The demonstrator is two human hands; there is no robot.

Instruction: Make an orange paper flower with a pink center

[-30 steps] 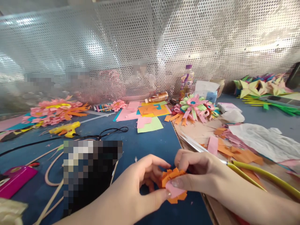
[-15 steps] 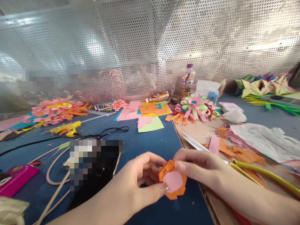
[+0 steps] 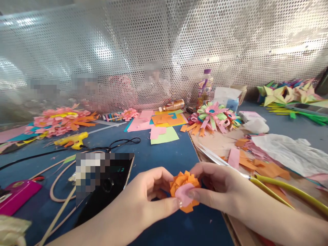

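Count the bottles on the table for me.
2. A purple-capped bottle stands upright at the mesh wall; a brown bottle lies on its side just left of it, behind the paper sheets. Clutter may hide others.

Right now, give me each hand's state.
Left hand: closed on the paper flower.
Right hand: fingers pinching the same flower.

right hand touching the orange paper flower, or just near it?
Touching. The head view shows the right hand with its thumb pressed on the pink disc at the front of the orange paper flower, no gap; the left hand pinches it too.
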